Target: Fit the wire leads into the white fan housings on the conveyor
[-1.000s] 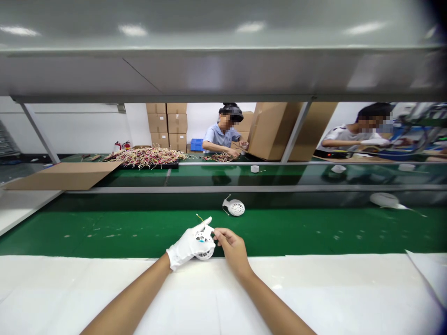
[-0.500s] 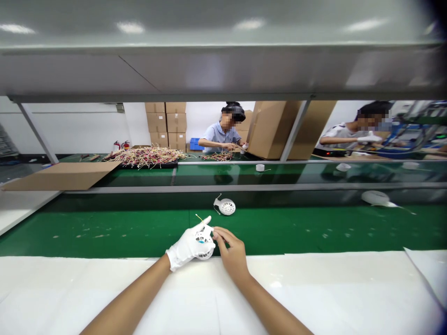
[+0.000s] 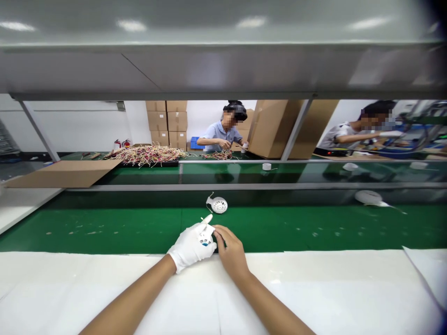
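Observation:
My left hand [image 3: 190, 246], in a white glove, is wrapped round a small round white fan part [image 3: 205, 238] at the near edge of the green belt [image 3: 104, 228]; the forefinger sticks out. Bare, my right hand [image 3: 231, 250] pinches the same part from its right side. A second white fan part [image 3: 218, 204] with a short wire lies on the belt just beyond my hands. Further right a third white part [image 3: 368, 197] lies on the belt.
A white pad [image 3: 314, 293] covers the bench in front of me. A grey shelf [image 3: 223, 65] hangs overhead. Across the far belt two people work, with a heap of wires [image 3: 148, 155], a flat cardboard sheet [image 3: 66, 173] and stacked boxes [image 3: 167, 122].
The loose fan part on the belt has drifted left, as has the one at the right. My hands have stayed in place, the left hand rolling the held part a little.

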